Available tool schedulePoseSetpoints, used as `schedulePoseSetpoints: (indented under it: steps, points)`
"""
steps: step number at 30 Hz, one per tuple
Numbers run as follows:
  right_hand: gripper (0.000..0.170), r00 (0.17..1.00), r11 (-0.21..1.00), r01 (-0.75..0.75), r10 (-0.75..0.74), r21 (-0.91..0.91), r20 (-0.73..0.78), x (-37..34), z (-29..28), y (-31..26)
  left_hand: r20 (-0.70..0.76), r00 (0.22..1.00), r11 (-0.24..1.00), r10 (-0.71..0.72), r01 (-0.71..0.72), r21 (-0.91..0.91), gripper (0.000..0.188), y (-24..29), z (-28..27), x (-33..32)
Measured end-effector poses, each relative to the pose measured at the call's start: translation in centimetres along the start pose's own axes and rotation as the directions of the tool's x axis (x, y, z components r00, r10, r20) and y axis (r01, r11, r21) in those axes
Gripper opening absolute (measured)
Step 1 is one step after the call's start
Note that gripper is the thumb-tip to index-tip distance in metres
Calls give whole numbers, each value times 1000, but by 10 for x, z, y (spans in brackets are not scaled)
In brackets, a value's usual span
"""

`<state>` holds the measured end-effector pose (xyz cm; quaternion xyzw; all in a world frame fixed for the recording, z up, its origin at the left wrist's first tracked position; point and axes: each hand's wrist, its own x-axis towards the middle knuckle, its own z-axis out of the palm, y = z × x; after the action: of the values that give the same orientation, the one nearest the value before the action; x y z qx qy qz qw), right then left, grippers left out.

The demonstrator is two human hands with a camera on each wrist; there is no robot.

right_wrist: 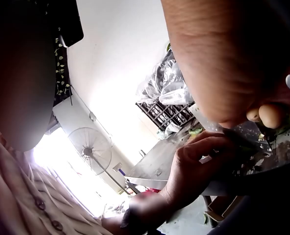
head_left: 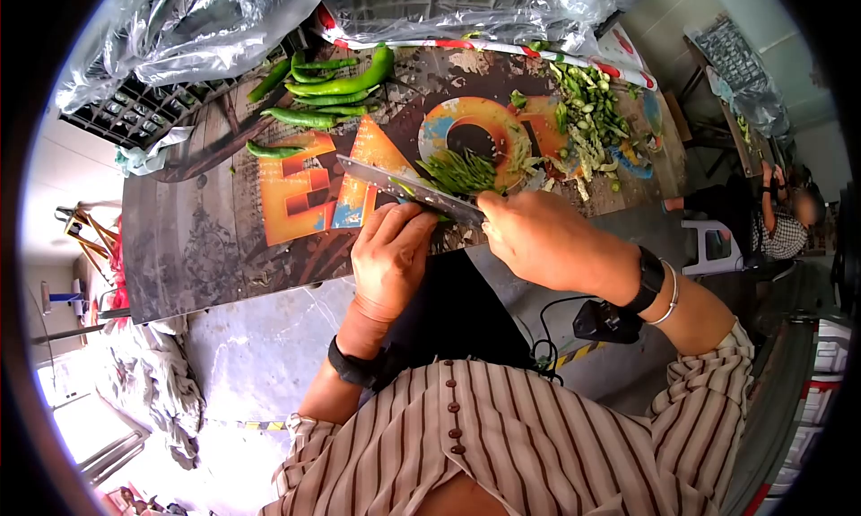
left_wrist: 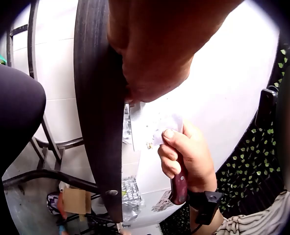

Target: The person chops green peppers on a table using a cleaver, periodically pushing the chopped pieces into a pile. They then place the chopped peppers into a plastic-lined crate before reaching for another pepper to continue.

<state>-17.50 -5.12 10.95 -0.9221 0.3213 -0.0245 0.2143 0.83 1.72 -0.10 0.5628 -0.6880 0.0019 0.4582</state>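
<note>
My right hand (head_left: 552, 242) grips a kitchen knife, its wide blade (head_left: 395, 186) slanting across the table's near edge. The reddish-brown handle (left_wrist: 179, 188) shows below the right hand's fingers in the left wrist view. Close beside the blade, my left hand (head_left: 390, 251) has its fingers curled down on a green chili pepper, mostly hidden by fingers and blade. Thin green pepper strips (head_left: 459, 170) lie in a small heap just beyond the knife. In the right wrist view, the left hand (right_wrist: 196, 161) bends over the tabletop near the blade.
Several whole green peppers (head_left: 345, 87) lie at the back left of the printed table (head_left: 206, 238). Chopped pieces (head_left: 587, 112) spread over its right side. Plastic-covered black crates (head_left: 126, 112) line the back. Another person (head_left: 780, 220) sits at the far right.
</note>
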Motion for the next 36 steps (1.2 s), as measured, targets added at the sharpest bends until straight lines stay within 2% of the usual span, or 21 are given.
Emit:
schedulePoseSetpoints:
  steps: [5, 9, 12, 17, 19, 23, 29, 31, 36]
  points:
    - [6, 997, 994, 40, -33, -102, 68, 4, -11, -4, 20, 1000, 1000, 7, -6, -10, 22, 0, -2, 3]
    - [6, 994, 993, 58, -47, -107, 101, 9, -13, -3, 22, 1000, 1000, -21, 21, -14, 20, 3, -4, 5]
    - [6, 993, 999, -3, 9, -45, 121, 11, -9, -1, 22, 999, 999, -40, 40, -18, 21, 3, -2, 5]
    - [7, 1000, 998, -16, 14, 66, 28, 14, 7, 5, 30, 1000, 1000, -8, 8, -4, 24, 0, -2, 2]
    - [8, 992, 990, 108, -102, 88, -77, 25, 21, 6, 19, 1000, 1000, 17, -18, 4, 25, 0, 0, 5]
    - [14, 979, 982, 177, -170, 58, -110, 47, 30, 11, 23, 999, 1000, -26, 26, -18, 20, 2, -6, 2]
    - [14, 988, 990, 94, -80, 106, -134, 32, 9, 15, -3, 999, 998, -50, 49, -47, 19, 2, -4, 1]
    - [13, 995, 998, 57, -54, 39, -84, 18, 1, 6, -5, 998, 997, -62, 62, -37, 17, 1, -5, 0]
    - [13, 999, 999, 2, -3, 40, 47, 3, -5, 0, 4, 998, 997, -62, 62, -48, 16, 1, -5, 1]
